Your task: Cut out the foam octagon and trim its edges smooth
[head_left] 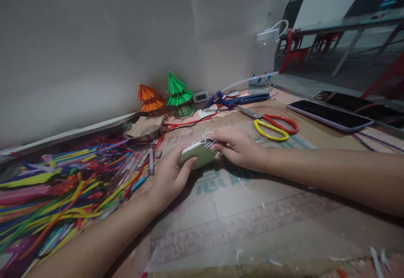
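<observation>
Near the middle of the cardboard-covered table [271, 223], my left hand [172, 173] grips a flat, pale green piece [203, 155] with a white edge, thumb on its face. At the piece's right end, my right hand [238, 145] has its fingers pinched around thin white strands [208, 137]. A small dark part shows beside those fingertips; its shape cannot be made out. Scissors [274, 127] with red and yellow handles lie beyond my right wrist. White scraps [241, 183] are scattered on the cardboard.
Colourful pipe cleaners [63, 194] spread over the left side. Behind stand an orange tree [150, 99], a green tree [178, 95], a blue glue gun [217, 100] with its cord, and a clear bottle [261, 61]. A phone [330, 115] lies at the right.
</observation>
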The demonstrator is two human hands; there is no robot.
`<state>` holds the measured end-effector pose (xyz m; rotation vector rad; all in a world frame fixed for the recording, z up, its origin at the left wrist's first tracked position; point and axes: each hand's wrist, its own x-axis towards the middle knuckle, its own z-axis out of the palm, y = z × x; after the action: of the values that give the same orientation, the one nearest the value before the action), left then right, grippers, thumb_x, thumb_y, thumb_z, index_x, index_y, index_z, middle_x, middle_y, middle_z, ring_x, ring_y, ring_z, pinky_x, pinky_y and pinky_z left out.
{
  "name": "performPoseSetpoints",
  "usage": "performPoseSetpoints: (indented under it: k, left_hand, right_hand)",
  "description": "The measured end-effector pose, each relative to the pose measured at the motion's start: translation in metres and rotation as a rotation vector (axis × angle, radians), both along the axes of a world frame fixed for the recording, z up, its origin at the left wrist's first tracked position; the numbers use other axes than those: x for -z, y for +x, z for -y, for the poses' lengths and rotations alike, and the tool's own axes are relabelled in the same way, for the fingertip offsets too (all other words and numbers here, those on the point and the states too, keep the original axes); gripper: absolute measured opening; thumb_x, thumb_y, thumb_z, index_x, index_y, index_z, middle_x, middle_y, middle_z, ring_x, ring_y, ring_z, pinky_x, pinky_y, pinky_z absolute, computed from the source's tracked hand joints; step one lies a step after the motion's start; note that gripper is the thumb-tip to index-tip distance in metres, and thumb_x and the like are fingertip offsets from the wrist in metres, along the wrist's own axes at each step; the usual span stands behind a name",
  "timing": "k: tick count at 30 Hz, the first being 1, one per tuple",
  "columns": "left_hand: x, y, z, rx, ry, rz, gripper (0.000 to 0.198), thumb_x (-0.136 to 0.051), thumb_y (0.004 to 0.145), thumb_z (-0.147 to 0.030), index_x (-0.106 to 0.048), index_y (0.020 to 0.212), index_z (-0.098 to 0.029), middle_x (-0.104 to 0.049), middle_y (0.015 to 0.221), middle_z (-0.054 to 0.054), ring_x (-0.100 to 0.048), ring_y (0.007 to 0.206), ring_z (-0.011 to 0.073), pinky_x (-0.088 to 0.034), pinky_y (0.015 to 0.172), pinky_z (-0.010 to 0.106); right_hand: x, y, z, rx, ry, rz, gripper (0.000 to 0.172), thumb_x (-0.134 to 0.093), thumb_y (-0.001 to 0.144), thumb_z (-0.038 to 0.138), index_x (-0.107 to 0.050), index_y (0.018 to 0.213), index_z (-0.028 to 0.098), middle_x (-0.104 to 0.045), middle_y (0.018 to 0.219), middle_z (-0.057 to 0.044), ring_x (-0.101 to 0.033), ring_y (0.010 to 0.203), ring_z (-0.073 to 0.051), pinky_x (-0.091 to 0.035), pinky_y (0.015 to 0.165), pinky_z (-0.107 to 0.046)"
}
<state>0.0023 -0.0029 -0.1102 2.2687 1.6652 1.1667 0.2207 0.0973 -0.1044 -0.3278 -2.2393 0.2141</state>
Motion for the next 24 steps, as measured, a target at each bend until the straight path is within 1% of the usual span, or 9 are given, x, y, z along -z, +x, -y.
performPoseSetpoints:
  k: [4, 6, 9, 13, 16, 19, 21, 24]
  left_hand:
    - [0.001, -0.001, -0.001, 0.013, -0.02, 0.009, 0.022, -0.054, 0.094, -0.033, -0.059, 0.113, -0.021, -0.071, 0.103, 0.005, -0.066, 0.093, 0.0213, -0.05, 0.081, 0.031]
    - [0.002, -0.001, -0.002, 0.015, -0.021, 0.044, 0.022, -0.055, 0.094, -0.032, -0.059, 0.113, -0.021, -0.07, 0.103, 0.005, -0.065, 0.093, 0.0206, -0.05, 0.08, 0.031]
    - [0.003, -0.002, -0.005, 0.021, 0.017, 0.13, 0.018, -0.055, 0.094, -0.029, -0.058, 0.111, -0.022, -0.069, 0.102, 0.003, -0.065, 0.093, 0.0188, -0.051, 0.08, 0.029]
    - [0.003, -0.004, -0.011, -0.001, 0.054, 0.189, 0.011, -0.054, 0.093, -0.024, -0.057, 0.103, -0.022, -0.066, 0.097, 0.001, -0.064, 0.086, 0.0156, -0.051, 0.072, 0.025]
    - [0.003, -0.006, -0.013, 0.013, 0.071, 0.164, 0.009, -0.055, 0.092, -0.019, -0.056, 0.1, -0.022, -0.065, 0.094, 0.0, -0.063, 0.085, 0.0149, -0.05, 0.075, 0.025]
    - [0.004, -0.008, -0.012, 0.051, 0.073, 0.141, 0.012, -0.054, 0.091, -0.015, -0.056, 0.1, -0.022, -0.065, 0.098, 0.001, -0.062, 0.093, 0.0161, -0.049, 0.083, 0.028]
    - [0.004, -0.009, -0.011, 0.073, 0.064, 0.141, 0.013, -0.052, 0.091, -0.014, -0.055, 0.1, -0.022, -0.065, 0.1, 0.002, -0.062, 0.096, 0.017, -0.048, 0.087, 0.03]
    - [0.004, -0.01, -0.011, 0.066, 0.064, 0.132, 0.014, -0.051, 0.09, -0.012, -0.054, 0.1, -0.022, -0.065, 0.1, 0.002, -0.062, 0.098, 0.0178, -0.048, 0.088, 0.031]
  right_hand:
    - [0.002, -0.001, 0.0, -0.015, -0.034, -0.024, 0.022, -0.051, 0.098, 0.025, -0.068, 0.107, 0.015, -0.073, 0.093, -0.008, -0.064, 0.083, -0.019, -0.049, 0.075, -0.03]
    - [0.003, -0.002, -0.001, -0.02, -0.083, -0.042, 0.021, -0.051, 0.098, 0.026, -0.068, 0.105, 0.016, -0.072, 0.094, -0.008, -0.064, 0.085, -0.019, -0.049, 0.076, -0.03]
    - [0.002, -0.003, -0.003, 0.004, -0.185, -0.105, 0.021, -0.051, 0.097, 0.027, -0.066, 0.107, 0.016, -0.071, 0.098, -0.008, -0.063, 0.086, -0.02, -0.049, 0.076, -0.031]
    - [0.0, -0.003, -0.004, 0.036, -0.274, -0.106, 0.023, -0.051, 0.095, 0.03, -0.064, 0.106, 0.015, -0.07, 0.093, -0.008, -0.062, 0.078, -0.02, -0.048, 0.068, -0.03]
    - [0.0, -0.002, -0.003, 0.027, -0.241, -0.039, 0.026, -0.049, 0.096, 0.032, -0.065, 0.108, 0.015, -0.07, 0.095, -0.01, -0.063, 0.08, -0.022, -0.049, 0.07, -0.032]
    - [0.003, -0.001, -0.003, 0.025, -0.161, 0.016, 0.028, -0.047, 0.097, 0.031, -0.064, 0.112, 0.014, -0.071, 0.101, -0.012, -0.064, 0.088, -0.023, -0.05, 0.077, -0.035]
    - [0.003, -0.001, -0.004, 0.026, -0.116, 0.029, 0.028, -0.047, 0.098, 0.03, -0.065, 0.113, 0.014, -0.071, 0.104, -0.012, -0.064, 0.092, -0.024, -0.05, 0.081, -0.036]
    - [0.003, 0.001, -0.005, 0.03, -0.062, 0.036, 0.027, -0.048, 0.098, 0.029, -0.066, 0.112, 0.015, -0.072, 0.102, -0.011, -0.064, 0.093, -0.024, -0.049, 0.081, -0.036]
